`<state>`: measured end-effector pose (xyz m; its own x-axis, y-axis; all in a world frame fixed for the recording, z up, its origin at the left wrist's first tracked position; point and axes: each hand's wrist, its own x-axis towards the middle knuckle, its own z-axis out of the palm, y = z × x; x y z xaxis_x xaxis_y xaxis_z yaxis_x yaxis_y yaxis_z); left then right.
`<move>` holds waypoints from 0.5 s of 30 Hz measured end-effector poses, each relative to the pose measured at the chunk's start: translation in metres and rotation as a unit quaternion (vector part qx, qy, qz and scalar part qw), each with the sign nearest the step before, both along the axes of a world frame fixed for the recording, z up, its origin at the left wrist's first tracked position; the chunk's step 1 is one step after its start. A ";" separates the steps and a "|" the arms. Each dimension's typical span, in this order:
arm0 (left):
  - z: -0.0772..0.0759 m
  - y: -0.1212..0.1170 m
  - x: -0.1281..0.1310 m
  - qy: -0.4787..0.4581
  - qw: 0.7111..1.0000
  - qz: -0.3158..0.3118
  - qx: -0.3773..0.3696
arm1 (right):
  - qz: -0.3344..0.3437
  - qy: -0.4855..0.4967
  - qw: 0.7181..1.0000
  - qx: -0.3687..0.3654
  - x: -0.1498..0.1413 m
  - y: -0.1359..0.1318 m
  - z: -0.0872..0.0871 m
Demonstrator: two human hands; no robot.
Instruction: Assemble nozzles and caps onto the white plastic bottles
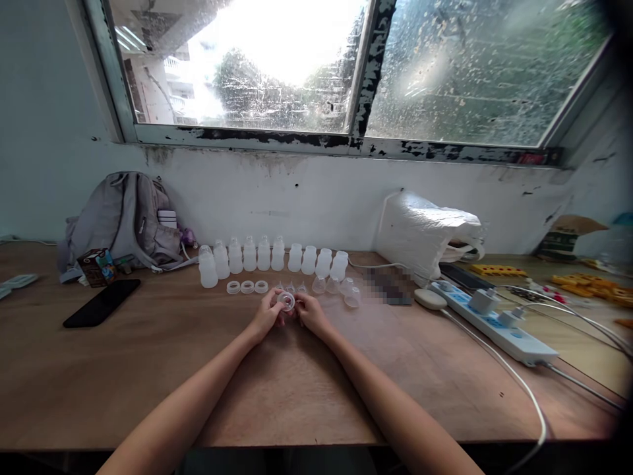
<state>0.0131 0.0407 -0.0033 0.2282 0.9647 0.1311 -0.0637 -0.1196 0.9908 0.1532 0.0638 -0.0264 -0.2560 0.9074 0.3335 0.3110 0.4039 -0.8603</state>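
My left hand is closed around a translucent baby-bottle collar ring, its round opening facing up. My right hand is at the ring's right side with its fingers curled in; what they pinch is too small to make out. Just beyond the hands stand several clear bottle nipples, partly hidden. Three loose collar rings lie in a row to the left. Several clear dome caps rest to the right. Behind them are capped baby bottles and, further right, open bottle bodies.
At the left are a grey backpack, a small box and a black phone. On the right are a white bag, a white round-edged device and a power strip with trailing cables. A window is above.
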 end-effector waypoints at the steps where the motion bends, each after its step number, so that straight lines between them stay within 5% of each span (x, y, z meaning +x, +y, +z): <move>1: 0.001 -0.001 0.000 -0.009 1.000 0.002 0.000 | -0.004 -0.008 1.000 0.013 0.000 -0.001 0.001; 15: 0.000 -0.001 -0.002 -0.044 0.999 0.026 -0.006 | -0.001 -0.077 0.987 0.139 0.002 -0.006 0.006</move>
